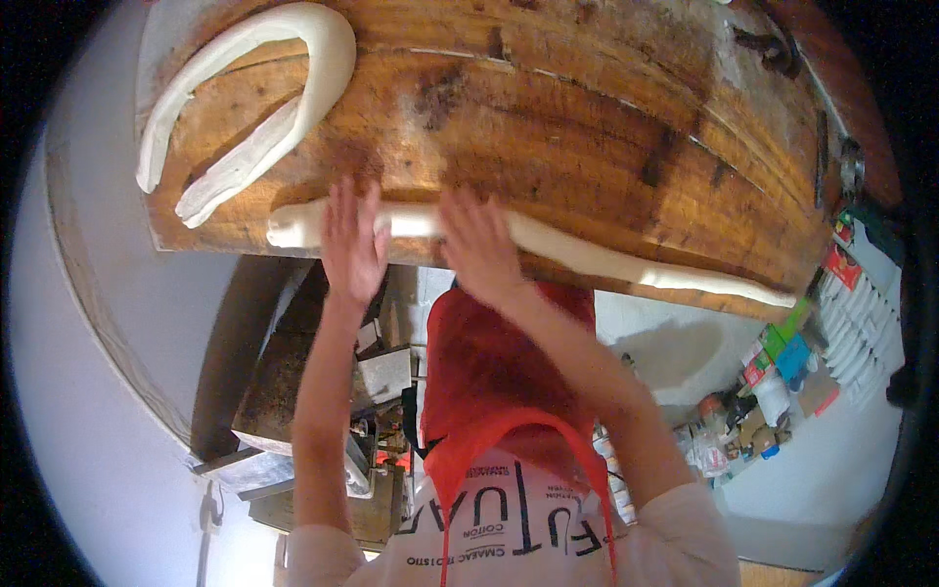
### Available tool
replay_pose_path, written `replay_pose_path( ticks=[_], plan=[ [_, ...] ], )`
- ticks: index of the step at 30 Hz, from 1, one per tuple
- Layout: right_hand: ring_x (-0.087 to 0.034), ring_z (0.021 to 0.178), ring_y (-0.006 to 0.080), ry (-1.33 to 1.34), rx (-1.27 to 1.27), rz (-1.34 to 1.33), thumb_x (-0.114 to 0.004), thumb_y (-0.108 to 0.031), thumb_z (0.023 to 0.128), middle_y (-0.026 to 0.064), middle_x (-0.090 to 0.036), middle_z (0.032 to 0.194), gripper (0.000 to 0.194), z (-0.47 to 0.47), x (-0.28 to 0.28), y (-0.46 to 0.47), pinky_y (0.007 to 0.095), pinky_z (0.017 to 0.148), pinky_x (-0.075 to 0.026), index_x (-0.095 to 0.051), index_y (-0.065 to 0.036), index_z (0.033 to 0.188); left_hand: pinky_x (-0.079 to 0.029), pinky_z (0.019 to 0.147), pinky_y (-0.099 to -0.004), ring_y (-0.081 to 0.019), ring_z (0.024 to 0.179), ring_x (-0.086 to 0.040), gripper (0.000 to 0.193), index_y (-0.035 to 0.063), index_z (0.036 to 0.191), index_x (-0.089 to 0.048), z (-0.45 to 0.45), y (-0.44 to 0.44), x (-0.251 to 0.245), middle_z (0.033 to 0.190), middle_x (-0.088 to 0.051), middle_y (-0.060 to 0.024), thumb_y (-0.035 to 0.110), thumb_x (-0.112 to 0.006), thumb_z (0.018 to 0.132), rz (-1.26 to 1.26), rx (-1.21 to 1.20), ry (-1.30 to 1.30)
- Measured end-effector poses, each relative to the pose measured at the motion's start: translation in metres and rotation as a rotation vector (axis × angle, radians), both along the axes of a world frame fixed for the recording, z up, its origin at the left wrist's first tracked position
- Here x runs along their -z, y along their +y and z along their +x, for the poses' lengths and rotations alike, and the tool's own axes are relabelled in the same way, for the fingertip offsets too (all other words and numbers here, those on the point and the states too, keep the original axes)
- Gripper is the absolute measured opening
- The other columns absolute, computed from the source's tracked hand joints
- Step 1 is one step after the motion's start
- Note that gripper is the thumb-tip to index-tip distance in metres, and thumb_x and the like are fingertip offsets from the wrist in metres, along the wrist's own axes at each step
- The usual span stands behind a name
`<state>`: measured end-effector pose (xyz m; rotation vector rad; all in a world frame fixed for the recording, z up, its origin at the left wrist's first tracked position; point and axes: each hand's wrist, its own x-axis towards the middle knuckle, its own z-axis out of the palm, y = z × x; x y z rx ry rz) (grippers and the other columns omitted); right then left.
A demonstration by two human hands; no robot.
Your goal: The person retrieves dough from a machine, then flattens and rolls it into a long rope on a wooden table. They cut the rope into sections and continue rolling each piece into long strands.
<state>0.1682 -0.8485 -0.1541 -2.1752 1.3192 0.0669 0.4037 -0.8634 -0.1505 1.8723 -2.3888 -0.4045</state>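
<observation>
A long rope of pale dough [414, 221] lies along the near edge of a wooden worktop [557, 154]. It is thick at its left end and tapers towards the right. My left hand [353, 246] rests flat over the rope near that thick end, fingers extended. Further right, my right hand [480, 246] lies across the same rope, blurred, with its fingers stretched forward. Neither hand is closed around the dough. At the worktop's left, a second dough rope [331, 70] is bent into an open loop, its two ends facing me.
A dark metal object [766, 48] sits at the worktop's far right. Boxes and packets [792, 356] are stacked on the right, beyond the worktop. Below on the left stands a brown-topped table or cabinet [282, 389]. A red apron [506, 352] hangs close to the near edge.
</observation>
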Motion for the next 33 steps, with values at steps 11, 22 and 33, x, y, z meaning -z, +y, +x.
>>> replay_pose_path(
  ticks=[11,22,33],
  plan=[
    [-0.027,0.155,0.0322,0.018,0.058,-0.039,-0.06,-0.039,0.096,0.015,-0.034,0.165,0.067,-0.003,-0.006,0.029,0.0635,0.123,-0.018,-0.045,-0.007,0.154,-0.023,0.125,-0.0552,-0.04,0.155,-0.024,0.064,0.012,0.158,-0.038,0.065,-0.004,0.014,0.168,-0.027,-0.0194,0.038,-0.055,0.103,-0.137,0.065,-0.053],
    [-0.031,0.151,0.0356,0.025,0.344,-0.556,-0.057,-0.04,0.099,0.0159,-0.042,0.158,0.057,-0.047,0.04,-0.093,0.0674,0.12,-0.019,-0.052,-0.007,0.146,-0.045,0.109,-0.0488,-0.0343,0.123,-0.058,0.051,0.0131,0.136,-0.063,0.089,-0.117,0.005,0.136,-0.062,-0.0145,0.002,-0.059,0.086,-0.066,0.346,-0.386],
    [-0.028,0.153,0.0398,0.323,0.524,0.09,-0.069,-0.02,0.089,0.0189,-0.035,0.163,0.066,-0.299,-0.031,0.14,0.0693,0.12,-0.016,-0.048,-0.002,0.149,-0.027,0.124,-0.0499,-0.0376,0.142,-0.043,0.073,0.0055,0.146,-0.05,-0.306,0.021,-0.008,0.148,-0.049,-0.0192,0.035,-0.075,0.084,0.175,0.546,0.223]
  ],
)
